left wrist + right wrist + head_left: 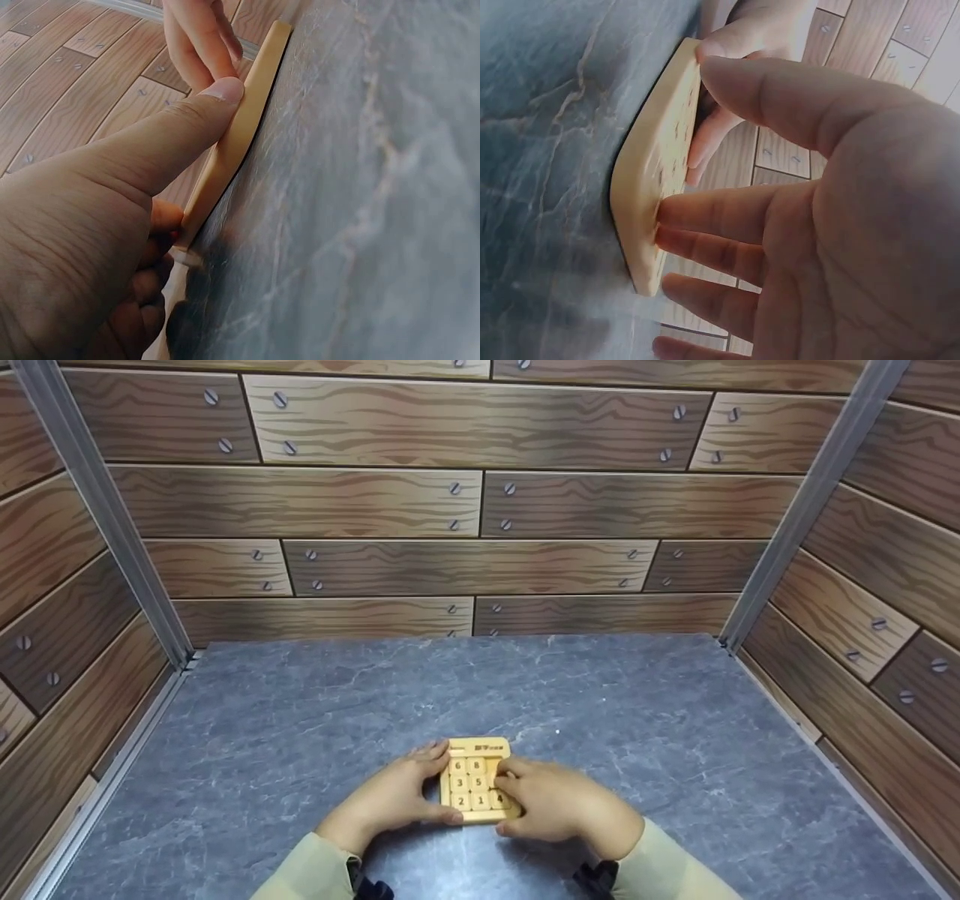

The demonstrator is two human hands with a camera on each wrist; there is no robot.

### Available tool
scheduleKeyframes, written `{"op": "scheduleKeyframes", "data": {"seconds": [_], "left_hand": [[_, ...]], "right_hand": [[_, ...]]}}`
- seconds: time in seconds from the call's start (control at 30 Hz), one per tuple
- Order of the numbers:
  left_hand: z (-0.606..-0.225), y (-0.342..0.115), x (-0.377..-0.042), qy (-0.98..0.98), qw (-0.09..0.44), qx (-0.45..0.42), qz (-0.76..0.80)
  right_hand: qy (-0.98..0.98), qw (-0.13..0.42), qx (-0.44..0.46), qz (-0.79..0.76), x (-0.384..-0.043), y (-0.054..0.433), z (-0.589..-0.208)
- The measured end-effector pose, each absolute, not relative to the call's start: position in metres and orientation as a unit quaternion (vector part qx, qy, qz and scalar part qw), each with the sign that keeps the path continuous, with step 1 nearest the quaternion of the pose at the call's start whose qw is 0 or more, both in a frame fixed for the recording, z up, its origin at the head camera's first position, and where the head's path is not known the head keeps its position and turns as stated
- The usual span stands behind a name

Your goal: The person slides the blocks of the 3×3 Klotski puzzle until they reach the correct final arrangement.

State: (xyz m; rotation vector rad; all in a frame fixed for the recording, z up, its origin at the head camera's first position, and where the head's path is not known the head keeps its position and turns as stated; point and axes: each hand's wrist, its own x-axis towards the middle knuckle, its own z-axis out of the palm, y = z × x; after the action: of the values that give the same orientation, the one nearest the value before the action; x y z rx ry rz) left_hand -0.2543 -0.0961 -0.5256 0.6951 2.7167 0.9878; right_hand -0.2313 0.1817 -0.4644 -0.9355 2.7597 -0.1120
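A yellow number sliding puzzle [478, 782] lies on the tabletop, with its printed header strip facing away from me. Tiles 6, 8, 3, 5, 2, 1 and 4 show, and a gap opens at the top right of the grid. My left hand [401, 793] grips the puzzle's left side, thumb [225, 90] on the near edge and fingers along the left rim. From the right, my right hand [559, 801] reaches over the right column with extended fingers [712, 210], fingertips touching the tiles there and partly hiding them. Its thumb is by the near edge.
A grey marbled tabletop [315, 712] spreads around the puzzle. Wood-plank-patterned walls [382, 502] enclose it at the back and both sides, with metal posts [795, 502] in the corners. Dark straps [367, 881] circle both wrists below pale sleeves.
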Motion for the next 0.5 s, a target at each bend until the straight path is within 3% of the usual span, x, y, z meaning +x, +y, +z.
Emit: {"op": "scheduleKeyframes", "data": {"seconds": [0.2,0.5], "left_hand": [[-0.525,-0.094,-0.255,0.91,0.068,0.241,0.33],[-0.527,-0.095,-0.255,0.91,0.076,0.239,0.329]], "right_hand": [[0.944,0.111,-0.304,-0.067,-0.24,0.186,-0.468],[0.945,0.151,-0.281,-0.075,-0.244,0.189,-0.474]]}}
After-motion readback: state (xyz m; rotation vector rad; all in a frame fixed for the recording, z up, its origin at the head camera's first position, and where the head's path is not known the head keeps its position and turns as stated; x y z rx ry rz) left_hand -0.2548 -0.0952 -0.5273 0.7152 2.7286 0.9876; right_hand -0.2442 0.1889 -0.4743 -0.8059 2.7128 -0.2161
